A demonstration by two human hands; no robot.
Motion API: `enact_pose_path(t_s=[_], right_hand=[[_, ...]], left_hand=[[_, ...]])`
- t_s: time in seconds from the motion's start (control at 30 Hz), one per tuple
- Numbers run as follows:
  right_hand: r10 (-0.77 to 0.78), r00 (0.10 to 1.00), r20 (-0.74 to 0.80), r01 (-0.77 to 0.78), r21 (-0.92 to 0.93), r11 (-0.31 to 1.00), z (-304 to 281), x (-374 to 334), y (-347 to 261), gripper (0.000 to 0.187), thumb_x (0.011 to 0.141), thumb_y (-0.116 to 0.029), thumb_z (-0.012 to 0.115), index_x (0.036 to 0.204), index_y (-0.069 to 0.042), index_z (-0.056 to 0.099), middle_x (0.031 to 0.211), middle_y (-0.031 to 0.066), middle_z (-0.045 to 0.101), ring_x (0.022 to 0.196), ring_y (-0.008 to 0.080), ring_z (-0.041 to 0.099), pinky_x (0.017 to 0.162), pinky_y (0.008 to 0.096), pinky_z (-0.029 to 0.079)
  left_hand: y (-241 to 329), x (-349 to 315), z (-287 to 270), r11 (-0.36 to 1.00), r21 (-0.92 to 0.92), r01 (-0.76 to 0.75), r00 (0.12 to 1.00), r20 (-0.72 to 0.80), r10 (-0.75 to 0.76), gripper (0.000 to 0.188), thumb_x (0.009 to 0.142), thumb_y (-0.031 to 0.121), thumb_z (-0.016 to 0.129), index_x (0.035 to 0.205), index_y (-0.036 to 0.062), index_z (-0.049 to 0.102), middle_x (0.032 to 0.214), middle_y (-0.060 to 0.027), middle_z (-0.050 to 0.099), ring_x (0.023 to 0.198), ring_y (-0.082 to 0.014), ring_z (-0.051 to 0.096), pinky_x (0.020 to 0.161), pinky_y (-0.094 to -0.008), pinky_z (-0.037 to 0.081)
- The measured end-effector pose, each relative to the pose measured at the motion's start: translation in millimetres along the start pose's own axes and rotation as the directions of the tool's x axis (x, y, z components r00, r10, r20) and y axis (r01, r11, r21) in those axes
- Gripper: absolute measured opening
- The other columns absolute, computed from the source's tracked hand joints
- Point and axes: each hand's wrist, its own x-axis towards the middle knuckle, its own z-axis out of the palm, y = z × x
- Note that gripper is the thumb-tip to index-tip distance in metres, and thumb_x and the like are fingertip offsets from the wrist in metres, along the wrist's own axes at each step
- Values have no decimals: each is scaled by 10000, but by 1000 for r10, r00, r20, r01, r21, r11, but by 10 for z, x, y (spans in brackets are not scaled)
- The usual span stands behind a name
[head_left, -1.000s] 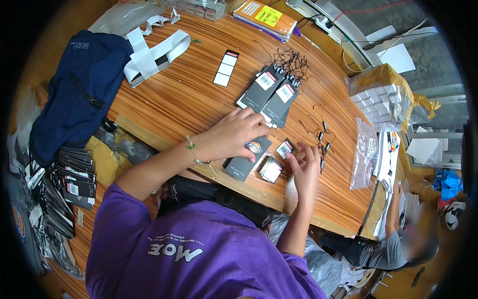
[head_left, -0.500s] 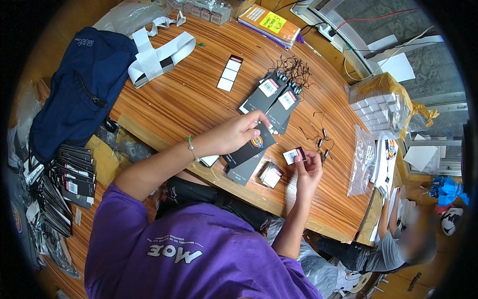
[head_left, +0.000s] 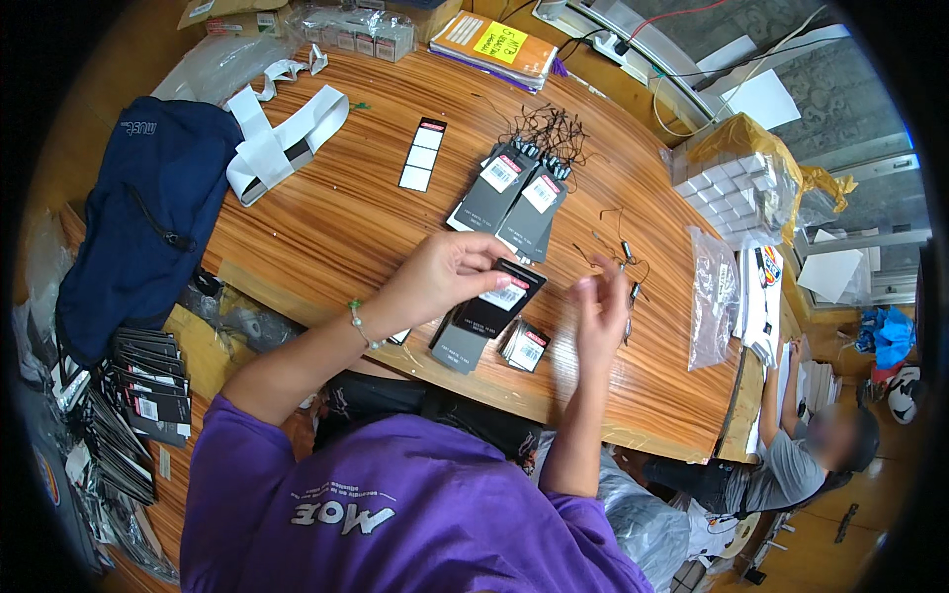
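The right hand (head_left: 599,308) has let go of its label, and a label (head_left: 505,296) now shows on the tag (head_left: 483,318) over the logo. The right fingers are blurred, loosely apart and look empty. The left hand (head_left: 447,273) pinches the tag's far part between thumb and fingers, nearly closed. The tag extends right and near of those fingers, above another tag (head_left: 456,353), its long axis slanting far right to near left, labelled end far

R fingers (head_left: 609,291) blurred; gray card (head_left: 457,349) part. hid. under held tag (head_left: 482,316).
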Motion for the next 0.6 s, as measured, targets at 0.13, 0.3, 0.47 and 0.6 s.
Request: enact_pose_path(t_s=[0.13,0.3,0.47,0.6], right_hand=[[119,978,-172,-168,-310,936,-470,375,708,168,831,-94,579,975,-11,598,677,109,577,600,159,520,571,302,434],[10,994,-111,-75,-608,791,-383,441,848,114,780,-93,619,859,-14,595,728,133,593,740,289,550,681,378,431],[46,982,-185,-141,-538,831,-417,430,896,100,790,-92,615,837,-5,600,746,152,600,732,293,559,685,372,438],[-27,938,-346,-99,-341,935,-533,445,790,84,837,-62,575,821,18,596,710,101,597,618,147,552,576,290,453]], left_hand=[[87,11,-42,997,-5,-78,995,-55,78,176,816,18,600,981,-35,569,878,-106,656,806,-93,611,718,-207,491],[71,21,-82,994,-63,-89,996,-28,87,186,819,14,595,996,-26,559,895,-101,652,826,-93,608,726,-209,493],[90,-3,-62,991,-108,-75,997,-7,74,175,825,17,589,993,-20,559,903,-95,651,830,-91,606,731,-208,492],[151,-16,-62,994,-84,-69,996,47,74,181,832,16,583,1007,-17,551,918,-86,642,847,-99,600,760,-219,483]])
